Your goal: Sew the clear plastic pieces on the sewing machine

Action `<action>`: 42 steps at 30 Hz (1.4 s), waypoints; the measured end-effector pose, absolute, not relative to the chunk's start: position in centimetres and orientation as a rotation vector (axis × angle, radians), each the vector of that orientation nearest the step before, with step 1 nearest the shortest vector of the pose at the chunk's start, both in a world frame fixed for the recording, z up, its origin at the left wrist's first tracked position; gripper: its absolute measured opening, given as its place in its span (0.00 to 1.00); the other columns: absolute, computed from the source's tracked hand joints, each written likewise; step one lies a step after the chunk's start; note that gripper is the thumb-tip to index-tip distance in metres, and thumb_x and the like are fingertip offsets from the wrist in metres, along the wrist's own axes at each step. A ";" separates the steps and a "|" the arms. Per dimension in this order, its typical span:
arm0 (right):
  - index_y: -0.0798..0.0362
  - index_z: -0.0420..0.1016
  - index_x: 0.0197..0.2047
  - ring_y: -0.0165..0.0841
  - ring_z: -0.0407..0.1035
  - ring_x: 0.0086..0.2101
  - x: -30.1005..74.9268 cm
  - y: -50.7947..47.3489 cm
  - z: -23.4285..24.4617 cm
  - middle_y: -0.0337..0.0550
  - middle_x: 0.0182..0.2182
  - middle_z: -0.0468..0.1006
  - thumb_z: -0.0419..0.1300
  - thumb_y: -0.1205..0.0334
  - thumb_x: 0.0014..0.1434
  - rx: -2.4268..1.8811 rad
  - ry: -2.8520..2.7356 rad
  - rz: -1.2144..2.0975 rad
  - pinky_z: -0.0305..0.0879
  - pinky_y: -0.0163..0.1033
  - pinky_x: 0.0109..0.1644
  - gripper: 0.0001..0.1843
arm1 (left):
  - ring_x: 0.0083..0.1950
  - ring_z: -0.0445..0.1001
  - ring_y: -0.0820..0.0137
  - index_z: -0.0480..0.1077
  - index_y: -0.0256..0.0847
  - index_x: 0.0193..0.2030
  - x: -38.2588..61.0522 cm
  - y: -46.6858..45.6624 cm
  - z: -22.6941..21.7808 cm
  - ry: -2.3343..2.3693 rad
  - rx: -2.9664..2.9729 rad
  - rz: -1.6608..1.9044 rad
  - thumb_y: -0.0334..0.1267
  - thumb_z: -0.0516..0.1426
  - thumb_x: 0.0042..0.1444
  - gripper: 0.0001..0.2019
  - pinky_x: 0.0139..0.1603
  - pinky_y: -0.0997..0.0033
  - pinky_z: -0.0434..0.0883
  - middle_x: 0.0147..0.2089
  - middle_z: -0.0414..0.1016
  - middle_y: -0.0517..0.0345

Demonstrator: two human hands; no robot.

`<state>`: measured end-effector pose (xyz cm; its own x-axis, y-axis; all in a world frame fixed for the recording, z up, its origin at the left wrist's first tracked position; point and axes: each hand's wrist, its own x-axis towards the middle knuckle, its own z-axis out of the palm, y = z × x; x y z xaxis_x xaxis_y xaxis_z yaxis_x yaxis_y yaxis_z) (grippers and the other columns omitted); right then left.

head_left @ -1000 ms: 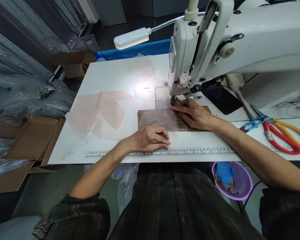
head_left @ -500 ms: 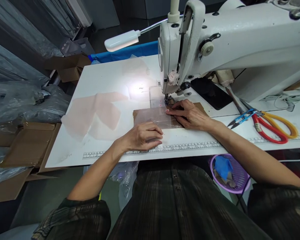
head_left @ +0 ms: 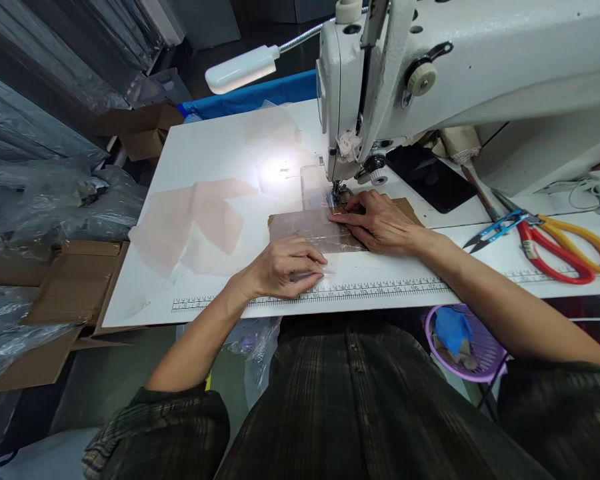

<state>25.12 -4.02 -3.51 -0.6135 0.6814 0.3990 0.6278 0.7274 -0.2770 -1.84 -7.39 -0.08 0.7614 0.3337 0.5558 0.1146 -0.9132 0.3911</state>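
Observation:
My left hand (head_left: 294,268) is closed in a pinch above the table's front edge. A pale, sheer sliver of fabric (head_left: 331,271) pokes out past its fingertips; most of the piece is hidden. My right hand (head_left: 380,221) lies with fingers stretched out on a brown, film-covered board (head_left: 305,228), its fingertips just in front of the presser foot (head_left: 338,193). That board sits flat before the white sewing machine (head_left: 343,100). Sheer pinkish fabric pieces (head_left: 195,220) are spread on the table to the left.
A black phone (head_left: 433,179) lies under the machine arm. Blue thread snips (head_left: 497,230) and scissors with red and yellow handles (head_left: 563,257) rest at the right. A printed ruler (head_left: 360,293) follows the front edge. A lamp (head_left: 243,69) glows above; a purple basket (head_left: 485,357) stands below.
The sheer pale layer that covered the board has come off it towards my left hand, which now pinches. My right fingers stay on the board. The whole view has shifted slightly.

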 end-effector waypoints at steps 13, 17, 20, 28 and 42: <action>0.45 0.81 0.57 0.45 0.67 0.47 25.5 -4.4 -3.4 0.55 0.49 0.75 0.51 0.63 0.68 -0.932 -2.404 0.244 0.65 0.57 0.53 0.21 | 0.36 0.80 0.69 0.78 0.40 0.36 -1.6 -7.3 0.0 0.276 2.659 0.928 0.29 0.63 0.58 0.02 0.39 0.65 0.78 0.39 0.84 0.51; 0.46 0.81 0.57 0.45 0.67 0.49 25.5 -4.4 -3.5 0.55 0.50 0.75 0.51 0.63 0.68 -0.945 -2.400 0.264 0.66 0.58 0.54 0.21 | 0.36 0.80 0.70 0.78 0.40 0.37 -1.6 -7.4 -0.1 0.281 2.669 0.912 0.30 0.64 0.58 0.02 0.39 0.66 0.78 0.38 0.84 0.52; 0.45 0.80 0.57 0.45 0.67 0.50 25.5 -4.4 -3.4 0.54 0.51 0.75 0.51 0.63 0.68 -0.980 -2.419 0.285 0.66 0.58 0.55 0.22 | 0.36 0.79 0.70 0.78 0.40 0.37 -1.6 -7.4 -0.2 0.284 2.671 0.900 0.30 0.63 0.58 0.02 0.38 0.66 0.78 0.38 0.84 0.52; 0.41 0.80 0.57 0.45 0.66 0.53 25.7 -5.8 -1.9 0.50 0.54 0.75 0.52 0.61 0.69 -0.954 -2.490 0.327 0.65 0.57 0.57 0.20 | 0.35 0.79 0.70 0.78 0.41 0.36 -1.6 -7.5 -0.4 0.331 2.664 0.862 0.30 0.62 0.59 0.03 0.37 0.66 0.77 0.39 0.84 0.55; 0.42 0.81 0.57 0.47 0.65 0.54 25.7 -6.3 -1.6 0.52 0.54 0.74 0.54 0.61 0.69 -0.913 -2.541 0.251 0.64 0.56 0.55 0.19 | 0.43 0.78 0.65 0.78 0.34 0.44 0.0 -3.0 0.1 0.704 3.054 0.726 0.38 0.55 0.68 0.12 0.44 0.62 0.76 0.45 0.82 0.47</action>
<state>25.72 -6.25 -1.64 -0.6927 0.6410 0.3307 0.5639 0.7672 -0.3057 0.02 -2.96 0.09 0.8027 0.3979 0.4442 0.4317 -0.9016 0.0273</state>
